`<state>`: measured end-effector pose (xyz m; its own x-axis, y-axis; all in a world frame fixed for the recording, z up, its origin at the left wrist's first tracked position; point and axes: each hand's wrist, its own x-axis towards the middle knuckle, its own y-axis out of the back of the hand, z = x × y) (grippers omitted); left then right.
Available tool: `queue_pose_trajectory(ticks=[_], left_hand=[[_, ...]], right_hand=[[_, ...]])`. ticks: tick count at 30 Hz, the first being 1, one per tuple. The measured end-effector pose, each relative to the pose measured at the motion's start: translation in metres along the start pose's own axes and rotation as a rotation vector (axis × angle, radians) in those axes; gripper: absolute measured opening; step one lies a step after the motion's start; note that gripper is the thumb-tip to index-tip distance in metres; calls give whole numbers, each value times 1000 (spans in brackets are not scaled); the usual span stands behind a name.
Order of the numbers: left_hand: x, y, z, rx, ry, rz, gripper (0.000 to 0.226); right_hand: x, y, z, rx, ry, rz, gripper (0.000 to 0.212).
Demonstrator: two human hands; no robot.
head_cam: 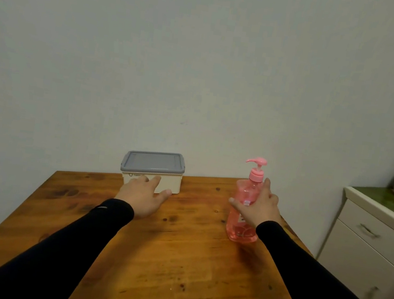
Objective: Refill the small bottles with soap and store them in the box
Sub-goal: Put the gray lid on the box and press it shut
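Wooden table (153, 255): upright soap bottle (243, 204) (spout leftward), lidded box (152, 171), hands spread, empty.

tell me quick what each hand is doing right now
Left hand: open, fingers reaching at the box.
Right hand: open, spread against the pink soap bottle.

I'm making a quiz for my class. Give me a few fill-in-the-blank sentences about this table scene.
1. The box has a ____ lid.
2. The pump bottle holds ____ soap.
3. The ____ hand reaches the bottle.
4. The left hand is in front of the ____.

Missing words: grey; pink; right; box
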<state>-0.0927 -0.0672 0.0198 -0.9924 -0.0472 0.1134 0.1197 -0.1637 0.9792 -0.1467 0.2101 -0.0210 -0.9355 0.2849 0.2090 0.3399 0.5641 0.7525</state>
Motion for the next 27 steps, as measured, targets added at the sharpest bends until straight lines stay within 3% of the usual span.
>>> queue_pose_trajectory(ticks=[3, 10, 27], left_hand=[[5, -3, -6, -1, 11, -4, 70], [16, -5, -21, 19, 28, -9, 69], [116, -18, -87, 53, 48, 24, 68]], right_hand=[[5, -6, 2, -26, 11, 16, 115], [14, -10, -4, 7, 35, 99, 89], [116, -93, -83, 177, 176, 114, 79]])
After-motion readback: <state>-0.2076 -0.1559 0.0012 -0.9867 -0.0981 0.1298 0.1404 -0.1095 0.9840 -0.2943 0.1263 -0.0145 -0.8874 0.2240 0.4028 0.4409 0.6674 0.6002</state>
